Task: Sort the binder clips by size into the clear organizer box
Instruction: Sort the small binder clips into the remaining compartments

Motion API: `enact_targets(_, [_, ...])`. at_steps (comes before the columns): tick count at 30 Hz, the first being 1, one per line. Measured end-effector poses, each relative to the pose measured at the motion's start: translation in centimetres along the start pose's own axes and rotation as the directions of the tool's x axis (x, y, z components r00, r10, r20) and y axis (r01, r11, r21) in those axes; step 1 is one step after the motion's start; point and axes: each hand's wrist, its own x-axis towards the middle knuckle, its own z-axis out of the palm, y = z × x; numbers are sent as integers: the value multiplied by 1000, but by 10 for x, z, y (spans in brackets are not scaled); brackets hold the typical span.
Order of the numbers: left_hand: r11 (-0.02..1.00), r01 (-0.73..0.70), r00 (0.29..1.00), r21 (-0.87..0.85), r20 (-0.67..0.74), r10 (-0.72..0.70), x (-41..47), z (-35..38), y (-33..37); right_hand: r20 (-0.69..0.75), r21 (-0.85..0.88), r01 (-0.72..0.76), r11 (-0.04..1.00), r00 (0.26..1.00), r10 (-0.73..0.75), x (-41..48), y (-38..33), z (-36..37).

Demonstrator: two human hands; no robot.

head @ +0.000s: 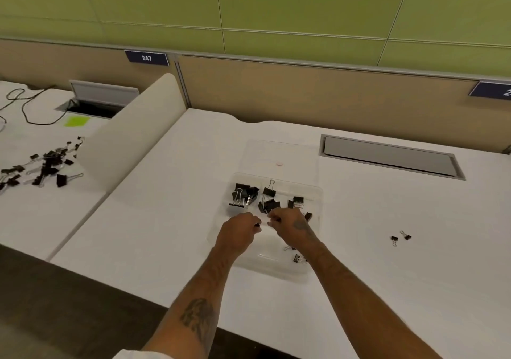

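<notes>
Over the clear plastic organizer box (309, 271), the left hand (237, 231) pinches a small, light, stiff black metal binder clip (257, 225), best gripped by its body, at 9 o'clock from the loosely curled, seemingly empty right hand (293, 227).

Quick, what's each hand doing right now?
Left hand: closed, pinching a small black binder clip.
Right hand: fingers curled over the organizer box; contents can't be told.

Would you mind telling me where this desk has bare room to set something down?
Left of the organizer box, and between it and two loose clips. The box's far compartments are crowded; both hands hover there.
</notes>
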Motion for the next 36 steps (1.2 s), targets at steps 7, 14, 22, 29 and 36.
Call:
enact_targets(7, [997, -53, 995, -60, -84, 48, -2, -1, 3, -90, -43, -59, 997, 994, 55, -8, 15, -9])
enact_targets(14, [998, -70, 989, -4, -132, 68, 16, 12, 28, -156, -170, -169, 971, 977, 143, -36, 58, -46])
enact_targets(22, [975, -192, 973, 113, -104, 204, 51, 53, 114, -195, -281, -396, 874, 915, 352, -90, 153, -94])
enact_targets(29, [914, -360, 930, 185, -2, 367, 71, 99, 188, -225, -414, -442, 796, 897, 381, -127, 216, -126])
enact_targets(36, [881, -442, 895, 169, 146, 421, 86, 147, 239, -148, -486, -430, 760, 898, 414, -142, 263, -138])
